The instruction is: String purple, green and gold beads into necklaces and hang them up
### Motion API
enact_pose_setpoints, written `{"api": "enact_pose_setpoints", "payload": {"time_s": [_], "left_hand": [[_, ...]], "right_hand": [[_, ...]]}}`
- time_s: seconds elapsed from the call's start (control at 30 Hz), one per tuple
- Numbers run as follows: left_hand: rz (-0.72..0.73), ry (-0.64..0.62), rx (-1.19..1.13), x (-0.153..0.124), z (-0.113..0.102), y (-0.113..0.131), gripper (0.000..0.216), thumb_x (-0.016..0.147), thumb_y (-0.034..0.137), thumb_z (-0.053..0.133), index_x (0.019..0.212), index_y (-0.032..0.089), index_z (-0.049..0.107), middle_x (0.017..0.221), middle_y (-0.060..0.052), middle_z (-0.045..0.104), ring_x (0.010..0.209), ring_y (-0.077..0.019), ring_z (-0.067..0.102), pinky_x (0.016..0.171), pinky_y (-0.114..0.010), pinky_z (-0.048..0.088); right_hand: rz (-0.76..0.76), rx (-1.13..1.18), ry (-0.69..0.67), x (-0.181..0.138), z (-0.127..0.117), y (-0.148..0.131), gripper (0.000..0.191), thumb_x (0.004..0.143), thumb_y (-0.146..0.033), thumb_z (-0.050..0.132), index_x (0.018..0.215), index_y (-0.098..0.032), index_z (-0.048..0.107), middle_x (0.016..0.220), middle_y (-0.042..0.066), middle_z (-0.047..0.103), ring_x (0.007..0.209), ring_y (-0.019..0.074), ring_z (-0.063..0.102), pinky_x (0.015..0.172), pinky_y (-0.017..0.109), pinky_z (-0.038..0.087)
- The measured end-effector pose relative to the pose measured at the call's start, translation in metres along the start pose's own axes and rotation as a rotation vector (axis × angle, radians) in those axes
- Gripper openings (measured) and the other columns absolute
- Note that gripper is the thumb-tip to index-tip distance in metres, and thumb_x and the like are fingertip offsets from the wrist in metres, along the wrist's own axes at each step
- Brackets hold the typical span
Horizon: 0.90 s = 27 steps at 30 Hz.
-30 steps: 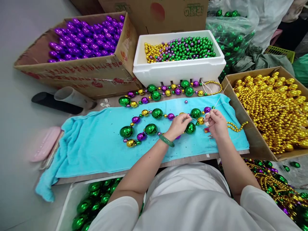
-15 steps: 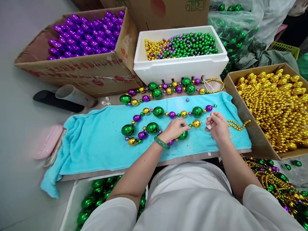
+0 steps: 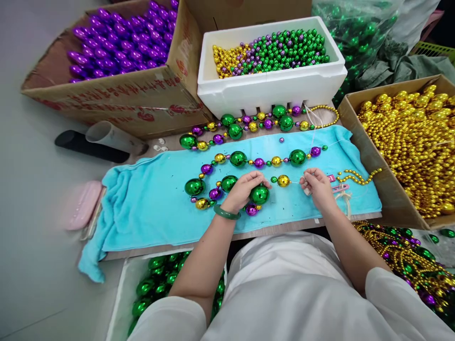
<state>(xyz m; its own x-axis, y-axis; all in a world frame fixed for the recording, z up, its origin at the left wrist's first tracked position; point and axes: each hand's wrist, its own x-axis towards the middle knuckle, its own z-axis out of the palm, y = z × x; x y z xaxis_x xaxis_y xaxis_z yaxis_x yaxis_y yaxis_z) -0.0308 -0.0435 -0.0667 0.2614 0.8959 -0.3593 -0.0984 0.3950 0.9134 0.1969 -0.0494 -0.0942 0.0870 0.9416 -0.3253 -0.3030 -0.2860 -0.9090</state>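
My left hand (image 3: 247, 187) is in a narrow pinch, thumb to index, apparently on the thread (image 3: 295, 182); fingers cover the exact contact. My right hand (image 3: 318, 187) is closed too, fingertips pinching the same thread plus something small and pale, can't tell what. Reads as 2 anchor points so the span between them runs fairly straight. On that span: 1 small green bead (image 3: 273, 179) and 1 gold bead (image 3: 283, 180), apart from each other. The large green bead (image 3: 260, 194) sits right at my left fingers, probably handy as a stop. The bead strand (image 3: 238, 158) is on the blue towel (image 3: 142, 199), bent in a U: 1 leg lies beyond my hands, the other runs under my left wrist. Towel likely there so round beads don't roll. The finished-looking strand (image 3: 234, 131) lies folded in 2 along the foam box (image 3: 272, 87), off the towel, probably as a pattern reference. Foam box holds small gold, purple and green beads straight ahead, in easy reach I'd guess. The purple-bead carton (image 3: 117, 106) is left, the gold-bead carton (image 3: 394, 189) right; colours sit mostly apart, presumably for quick picking. The pink tool (image 3: 340, 188) lies just right of my right hand, sensible spot for it.
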Motion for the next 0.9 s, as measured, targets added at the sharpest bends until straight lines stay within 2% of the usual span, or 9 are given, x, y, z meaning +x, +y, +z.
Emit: {"api": "enact_pose_setpoints", "payload": {"time_s": [0.1, 0.2, 0.3, 0.47, 0.57, 0.63, 0.73, 0.83, 0.9], "left_hand": [[0.004, 0.069, -0.151, -0.003, -0.001, 0.004, 0.026, 0.073, 0.038, 0.068, 0.075, 0.017, 0.052, 0.069, 0.000, 0.062, 0.070, -0.0153, 0.064, 0.067, -0.027, 0.049], [0.059, 0.113, -0.224, -0.006, -0.006, 0.013, 0.024, 0.073, 0.034, 0.069, 0.074, 0.017, 0.052, 0.067, 0.002, 0.059, 0.069, -0.0137, 0.063, 0.068, -0.027, 0.050], [0.136, 0.125, -0.284, -0.011, -0.010, 0.023, 0.023, 0.073, 0.033, 0.069, 0.074, 0.017, 0.053, 0.069, 0.001, 0.059, 0.069, -0.0126, 0.062, 0.070, -0.027, 0.051], [0.185, 0.091, -0.213, -0.021, -0.007, 0.033, 0.025, 0.073, 0.037, 0.070, 0.070, 0.017, 0.054, 0.095, -0.006, 0.067, 0.073, -0.0143, 0.065, 0.064, -0.026, 0.051], [0.206, 0.090, -0.169, -0.026, -0.001, 0.036, 0.022, 0.072, 0.034, 0.071, 0.071, 0.016, 0.058, 0.104, -0.008, 0.067, 0.073, -0.0152, 0.066, 0.065, -0.028, 0.052], [0.227, 0.077, -0.136, -0.028, 0.003, 0.038, 0.019, 0.072, 0.032, 0.072, 0.072, 0.016, 0.061, 0.108, -0.009, 0.066, 0.073, -0.0159, 0.067, 0.069, -0.031, 0.054], [0.279, 0.058, -0.084, -0.032, 0.008, 0.045, 0.015, 0.072, 0.032, 0.072, 0.073, 0.017, 0.066, 0.110, -0.010, 0.066, 0.082, -0.0198, 0.068, 0.082, -0.039, 0.054], [0.365, 0.068, -0.037, -0.038, 0.014, 0.056, 0.014, 0.072, 0.032, 0.073, 0.072, 0.019, 0.069, 0.112, -0.010, 0.065, 0.097, -0.0255, 0.066, 0.092, -0.045, 0.051], [0.417, 0.069, 0.020, -0.042, 0.019, 0.063, 0.013, 0.072, 0.032, 0.073, 0.071, 0.020, 0.070, 0.116, -0.009, 0.064, 0.101, -0.0276, 0.064, 0.095, -0.047, 0.049]], "right_hand": [[-0.099, -0.227, 0.035, 0.000, -0.003, 0.005, 0.019, 0.078, -0.036, 0.059, 0.084, -0.020, 0.052, 0.064, -0.001, 0.062, 0.054, 0.0112, 0.053, 0.051, 0.022, 0.039], [-0.293, -0.657, 0.125, 0.001, -0.013, 0.004, 0.011, 0.084, -0.030, 0.050, 0.087, -0.020, 0.054, 0.074, 0.003, 0.064, 0.062, 0.0154, 0.055, 0.060, 0.028, 0.040], [-0.454, -1.089, 0.192, 0.002, -0.021, -0.002, 0.015, 0.086, -0.023, 0.045, 0.089, -0.018, 0.058, 0.087, 0.009, 0.065, 0.074, 0.0204, 0.057, 0.064, 0.031, 0.037], [-0.545, -1.346, 0.108, 0.001, -0.016, -0.007, 0.023, 0.090, -0.021, 0.040, 0.093, -0.017, 0.062, 0.094, 0.011, 0.063, 0.077, 0.0217, 0.055, 0.060, 0.031, 0.031], [-0.550, -1.325, 0.084, 0.000, -0.009, -0.007, 0.023, 0.090, -0.021, 0.040, 0.093, -0.018, 0.063, 0.094, 0.011, 0.063, 0.076, 0.0215, 0.055, 0.059, 0.031, 0.031], [-0.562, -1.214, 0.089, -0.001, -0.005, -0.008, 0.020, 0.089, -0.021, 0.042, 0.091, -0.018, 0.062, 0.092, 0.010, 0.063, 0.078, 0.0217, 0.055, 0.061, 0.031, 0.034], [-0.538, -0.899, 0.065, -0.004, 0.002, -0.013, 0.011, 0.085, -0.023, 0.049, 0.084, -0.020, 0.060, 0.082, 0.006, 0.062, 0.075, 0.0191, 0.055, 0.064, 0.030, 0.038], [-0.401, -0.533, -0.019, -0.012, 0.014, -0.023, 0.007, 0.081, -0.027, 0.057, 0.077, -0.021, 0.058, 0.073, 0.001, 0.060, 0.066, 0.0148, 0.052, 0.058, 0.027, 0.038], [-0.305, -0.326, -0.100, -0.021, 0.023, -0.033, 0.009, 0.078, -0.029, 0.061, 0.076, -0.020, 0.058, 0.076, 0.001, 0.062, 0.067, 0.0134, 0.052, 0.055, 0.025, 0.038]]}}
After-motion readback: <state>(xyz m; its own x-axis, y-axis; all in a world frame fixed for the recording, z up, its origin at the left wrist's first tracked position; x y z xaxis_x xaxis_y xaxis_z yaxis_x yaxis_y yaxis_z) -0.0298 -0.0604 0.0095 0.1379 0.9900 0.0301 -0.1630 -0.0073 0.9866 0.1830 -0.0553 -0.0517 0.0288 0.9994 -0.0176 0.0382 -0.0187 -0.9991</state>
